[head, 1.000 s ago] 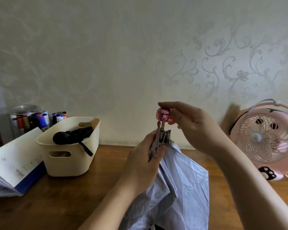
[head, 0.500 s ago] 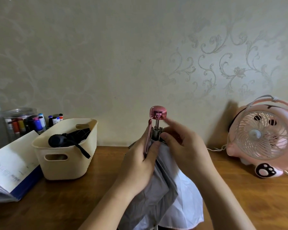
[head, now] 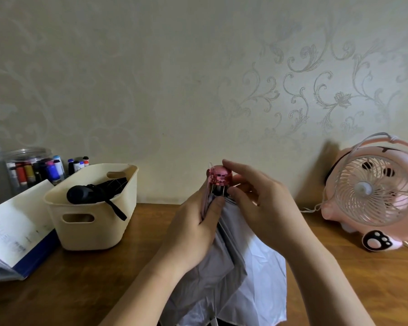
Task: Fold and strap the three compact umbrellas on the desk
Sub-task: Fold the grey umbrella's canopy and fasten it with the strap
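Gripped the umbrella (head: 252, 267) in the left hand (head: 193, 231), pinched its cap (head: 219, 178) with the right hand (head: 264, 208); likely to unfurl on any slip.

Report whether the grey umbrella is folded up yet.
Not folded: the grey umbrella hangs loose and crumpled, gathered only under its pink cap, where the left hand grips it.

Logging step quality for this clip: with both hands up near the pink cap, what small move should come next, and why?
Probably the right hand should drop from the pink cap to gather the loose grey canopy, which hangs unfolded below the left hand gripping its neck; strapping needs tidy folds.
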